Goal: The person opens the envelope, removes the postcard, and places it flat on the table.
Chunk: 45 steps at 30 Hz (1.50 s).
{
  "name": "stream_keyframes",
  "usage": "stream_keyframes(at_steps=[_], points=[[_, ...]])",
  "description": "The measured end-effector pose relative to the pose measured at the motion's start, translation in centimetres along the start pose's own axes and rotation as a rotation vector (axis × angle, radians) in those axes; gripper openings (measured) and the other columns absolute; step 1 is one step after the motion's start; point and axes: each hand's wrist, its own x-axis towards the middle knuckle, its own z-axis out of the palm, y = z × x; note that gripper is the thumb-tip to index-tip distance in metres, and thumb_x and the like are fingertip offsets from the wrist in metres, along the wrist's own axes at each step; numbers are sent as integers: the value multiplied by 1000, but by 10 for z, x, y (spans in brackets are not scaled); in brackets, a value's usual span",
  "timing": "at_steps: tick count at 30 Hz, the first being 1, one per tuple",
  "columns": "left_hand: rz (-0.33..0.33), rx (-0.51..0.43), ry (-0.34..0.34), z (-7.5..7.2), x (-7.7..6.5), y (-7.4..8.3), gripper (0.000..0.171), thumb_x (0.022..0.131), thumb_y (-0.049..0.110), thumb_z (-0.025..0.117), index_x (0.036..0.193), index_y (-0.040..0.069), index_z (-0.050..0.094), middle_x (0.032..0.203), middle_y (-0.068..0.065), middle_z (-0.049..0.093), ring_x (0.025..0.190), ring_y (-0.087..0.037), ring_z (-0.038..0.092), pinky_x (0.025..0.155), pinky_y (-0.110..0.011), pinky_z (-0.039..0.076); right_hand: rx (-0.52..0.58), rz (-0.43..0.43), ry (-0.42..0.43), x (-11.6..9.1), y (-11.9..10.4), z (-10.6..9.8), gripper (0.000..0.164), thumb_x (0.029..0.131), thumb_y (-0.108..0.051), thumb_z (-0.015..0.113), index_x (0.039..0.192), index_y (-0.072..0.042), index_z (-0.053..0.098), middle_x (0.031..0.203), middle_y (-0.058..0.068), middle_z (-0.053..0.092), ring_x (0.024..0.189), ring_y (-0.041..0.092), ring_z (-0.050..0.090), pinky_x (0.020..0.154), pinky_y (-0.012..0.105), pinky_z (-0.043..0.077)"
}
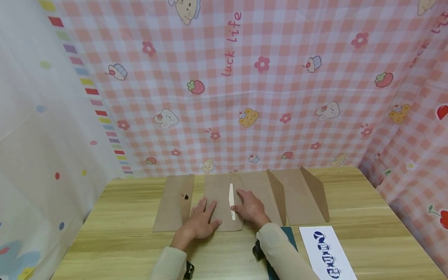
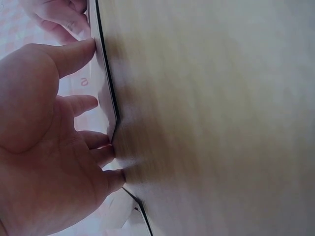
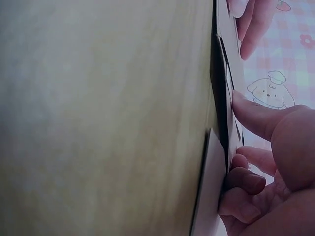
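A person's left hand (image 1: 201, 221) lies spread, fingertips on the middle envelope (image 1: 223, 200), which is flat and brown on the counter (image 1: 129, 217). The right hand (image 1: 251, 208) is at the right edge of the middle envelope. Its thumb and first finger are apart; the thumb touches the white strip (image 1: 231, 194) there. Tiny marks on the strip are too small to read.

Left of the middle envelope is a brown envelope (image 1: 169, 204) with a black mark (image 1: 186, 197), too small to read. Two more (image 1: 260, 184) (image 1: 295, 198) are on its right, with darker flaps. Nearer the person, to its right, a white card (image 1: 329, 252) has blue letters, too unclear to read. Behind it, pink writing on the cloth (image 1: 280, 42) says "luck life".
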Motion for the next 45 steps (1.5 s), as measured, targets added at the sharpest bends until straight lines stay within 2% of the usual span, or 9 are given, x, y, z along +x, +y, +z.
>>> stream_keyframes(at_steps=[18,30,38,45], points=[[-17,-9,2,1,1,0,68,99,38,56,155,8,32,163,-26,11,152,-40,9,120,-57,12,-8,-45,11,-1,2,-1,58,87,-27,77,138,-9,57,121,19,61,107,33,61,89,49,50],[-19,-11,-3,1,1,0,67,99,38,57,154,8,35,163,-26,11,151,-40,9,120,-58,13,-9,-40,-14,1,3,-1,59,87,-26,76,140,-10,57,127,20,59,113,35,59,93,50,49],[-31,17,-23,-1,0,3,65,100,39,55,154,9,36,163,-27,11,152,-40,9,120,-58,12,-52,-20,-41,-2,-2,-1,62,89,-34,72,144,-13,53,127,24,55,101,32,60,83,47,50],[-36,54,-34,-1,2,5,65,100,40,54,154,9,35,162,-27,13,151,-40,9,120,-58,13,-44,37,-56,-4,-7,0,63,89,-36,72,145,-17,52,113,20,53,77,27,54,68,39,45]])
